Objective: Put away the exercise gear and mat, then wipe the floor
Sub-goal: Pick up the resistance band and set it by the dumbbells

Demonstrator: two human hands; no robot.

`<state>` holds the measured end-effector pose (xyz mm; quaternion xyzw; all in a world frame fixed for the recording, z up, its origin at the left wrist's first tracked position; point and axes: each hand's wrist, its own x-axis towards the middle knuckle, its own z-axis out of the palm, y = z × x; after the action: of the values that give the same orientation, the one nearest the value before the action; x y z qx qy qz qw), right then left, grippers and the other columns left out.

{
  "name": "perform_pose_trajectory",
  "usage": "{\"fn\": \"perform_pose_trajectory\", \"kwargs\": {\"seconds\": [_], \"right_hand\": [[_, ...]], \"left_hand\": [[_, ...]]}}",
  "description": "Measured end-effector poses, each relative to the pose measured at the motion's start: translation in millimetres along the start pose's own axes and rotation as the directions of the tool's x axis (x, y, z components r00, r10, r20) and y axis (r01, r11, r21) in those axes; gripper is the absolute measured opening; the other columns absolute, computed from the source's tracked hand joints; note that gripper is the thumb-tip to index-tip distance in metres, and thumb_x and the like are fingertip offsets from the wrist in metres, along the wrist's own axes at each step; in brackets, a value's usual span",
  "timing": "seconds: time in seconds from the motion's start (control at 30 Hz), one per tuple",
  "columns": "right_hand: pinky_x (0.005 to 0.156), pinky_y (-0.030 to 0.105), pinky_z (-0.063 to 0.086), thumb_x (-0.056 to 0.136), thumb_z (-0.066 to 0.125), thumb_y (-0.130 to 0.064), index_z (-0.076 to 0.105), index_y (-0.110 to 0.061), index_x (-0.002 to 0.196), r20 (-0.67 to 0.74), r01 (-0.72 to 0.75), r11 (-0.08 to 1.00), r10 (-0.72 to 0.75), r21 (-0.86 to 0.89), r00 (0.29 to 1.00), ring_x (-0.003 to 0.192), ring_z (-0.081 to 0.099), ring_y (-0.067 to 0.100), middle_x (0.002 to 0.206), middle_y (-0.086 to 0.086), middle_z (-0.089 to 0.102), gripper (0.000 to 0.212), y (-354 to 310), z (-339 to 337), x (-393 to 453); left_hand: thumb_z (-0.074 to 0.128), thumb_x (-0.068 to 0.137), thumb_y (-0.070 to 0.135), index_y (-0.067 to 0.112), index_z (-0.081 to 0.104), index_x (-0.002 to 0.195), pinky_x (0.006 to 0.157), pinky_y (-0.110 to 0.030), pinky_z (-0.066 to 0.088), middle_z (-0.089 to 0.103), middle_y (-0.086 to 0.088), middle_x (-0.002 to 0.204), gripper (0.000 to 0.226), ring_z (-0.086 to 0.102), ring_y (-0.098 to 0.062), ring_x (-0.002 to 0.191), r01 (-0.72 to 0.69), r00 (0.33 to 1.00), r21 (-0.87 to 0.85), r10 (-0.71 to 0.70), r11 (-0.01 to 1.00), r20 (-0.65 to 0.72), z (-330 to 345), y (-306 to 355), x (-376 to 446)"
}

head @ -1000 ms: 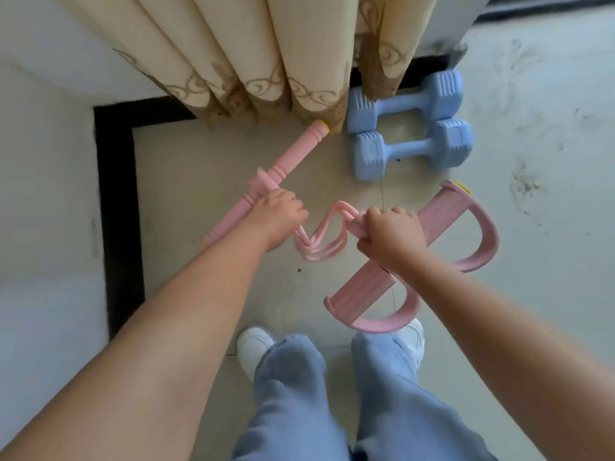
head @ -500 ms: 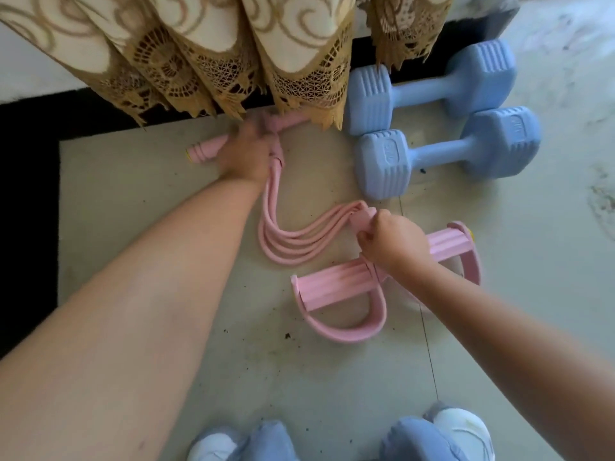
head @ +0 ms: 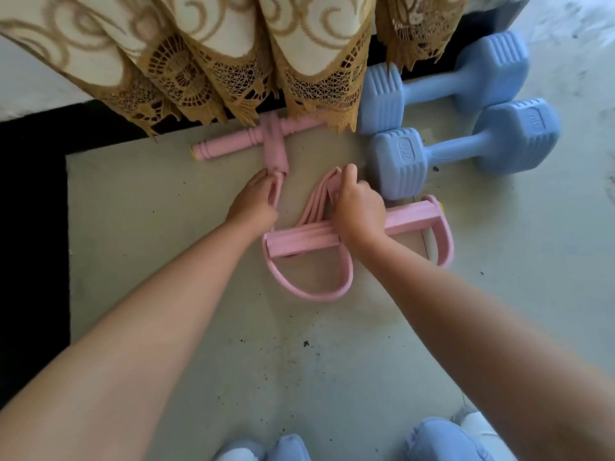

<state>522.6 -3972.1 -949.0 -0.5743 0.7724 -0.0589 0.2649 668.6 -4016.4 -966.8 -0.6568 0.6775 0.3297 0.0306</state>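
Her left hand (head: 253,203) has its grip pinched round the pink rubber resistance tubes (head: 317,201) just below the pink fabric strap (head: 274,146); the right hand (head: 357,207) clenches the same tubes where they bunch above the pink ribbed foot pedal bar (head: 301,239). The pink foam handle bar (head: 229,144) lies on the grey floor (head: 166,227), partly under the cream lace-edged curtain (head: 199,54). Two blue plastic dumbbells (head: 466,148) sit just beside it.
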Motion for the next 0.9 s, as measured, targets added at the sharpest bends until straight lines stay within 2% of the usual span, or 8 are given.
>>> {"fn": "perform_pose_trajectory", "kwargs": {"seconds": [0.13, 0.27, 0.47, 0.53, 0.63, 0.73, 0.8, 0.9], "right_hand": [[0.069, 0.039, 0.040, 0.095, 0.033, -0.001, 0.040, -0.001, 0.120, 0.056, 0.022, 0.997, -0.018, -0.068, 0.998, 0.099, 0.059, 0.040, 0.111, 0.025, 0.058, 0.026, 1, 1, 4], [0.082, 0.037, 0.043, 0.094, 0.043, -0.010, 0.041, 0.000, 0.124, 0.162, 0.037, 0.999, -0.032, -0.031, 0.986, 0.106, 0.054, 0.040, 0.119, 0.024, 0.051, 0.032, 3, -11, -4], [0.069, 0.033, 0.033, 0.086, 0.054, -0.006, 0.056, 0.011, 0.102, 0.081, 0.200, 0.978, -0.195, -0.052, 0.977, 0.097, 0.053, 0.039, 0.109, 0.028, 0.053, 0.023, 23, -20, -21], [0.074, 0.035, 0.038, 0.087, 0.053, -0.007, 0.056, 0.010, 0.106, 0.114, 0.231, 0.968, -0.219, -0.102, 0.969, 0.102, 0.053, 0.039, 0.111, 0.027, 0.054, 0.026, 24, -20, -22], [0.090, 0.041, 0.043, 0.090, 0.043, -0.017, 0.056, 0.005, 0.114, 0.135, 0.299, 0.937, -0.277, -0.181, 0.951, 0.112, 0.052, 0.038, 0.119, 0.022, 0.057, 0.035, 17, -22, -25], [0.110, 0.043, 0.031, 0.094, 0.040, -0.024, 0.039, -0.002, 0.138, 0.221, 0.340, 0.912, -0.292, -0.230, 0.931, 0.136, 0.036, 0.034, 0.144, 0.016, 0.043, 0.049, -4, -37, -37], [0.117, 0.040, 0.018, 0.096, 0.038, -0.032, 0.019, -0.006, 0.148, 0.311, 0.336, 0.896, -0.244, -0.289, 0.919, 0.145, 0.018, 0.029, 0.155, 0.010, 0.025, 0.060, -24, -57, -50], [0.120, 0.040, 0.006, 0.096, 0.035, -0.041, 0.011, -0.011, 0.150, 0.422, 0.434, 0.826, -0.271, -0.360, 0.865, 0.148, 0.003, 0.028, 0.159, 0.008, 0.010, 0.066, -63, -95, -76]], "left_hand": [[0.041, 0.090, -0.003, 0.006, 0.026, 0.145, 0.106, -0.033, 0.034, 0.027, -0.012, 0.152, 0.058, 0.037, -0.030, 0.133, 0.070, 0.997, 0.004, -0.070, 0.998, -0.013, 1, -10, -16], [0.044, 0.093, 0.005, -0.002, 0.046, 0.127, 0.089, -0.038, 0.041, 0.048, -0.021, 0.128, 0.035, 0.050, -0.035, 0.113, 0.038, 0.996, 0.021, -0.036, 0.999, -0.085, 2, -30, -36], [0.035, 0.093, 0.019, -0.007, 0.050, 0.127, 0.102, -0.039, 0.038, 0.048, -0.021, 0.138, 0.045, 0.047, -0.034, 0.124, -0.114, 0.978, 0.168, 0.141, 0.979, -0.156, 6, -34, -54], [0.028, 0.084, 0.026, -0.009, 0.060, 0.114, 0.092, -0.045, 0.048, 0.058, -0.025, 0.126, 0.056, 0.056, -0.039, 0.114, -0.161, 0.974, 0.205, 0.189, 0.965, -0.123, 4, -30, -58], [0.038, 0.081, 0.019, -0.009, 0.066, 0.096, 0.078, -0.049, 0.056, 0.066, -0.029, 0.109, 0.042, 0.064, -0.042, 0.101, -0.221, 0.965, 0.302, 0.253, 0.927, -0.071, -4, -19, -64], [0.038, 0.097, 0.024, 0.002, 0.038, 0.139, 0.115, -0.043, 0.021, 0.023, -0.018, 0.154, 0.047, 0.020, -0.030, 0.144, -0.128, 0.992, 0.375, 0.126, 0.918, 0.031, -24, -8, -81], [0.031, 0.101, 0.028, 0.009, 0.013, 0.149, 0.119, -0.039, 0.002, 0.000, -0.009, 0.159, 0.056, -0.003, -0.024, 0.147, -0.059, 0.996, 0.460, 0.024, 0.886, 0.081, -45, -1, -103], [0.030, 0.101, 0.028, 0.009, 0.004, 0.150, 0.119, -0.037, -0.002, -0.004, -0.008, 0.159, 0.059, -0.007, -0.023, 0.147, -0.009, 0.995, 0.450, -0.037, 0.893, 0.093, -84, 10, -150]]}}
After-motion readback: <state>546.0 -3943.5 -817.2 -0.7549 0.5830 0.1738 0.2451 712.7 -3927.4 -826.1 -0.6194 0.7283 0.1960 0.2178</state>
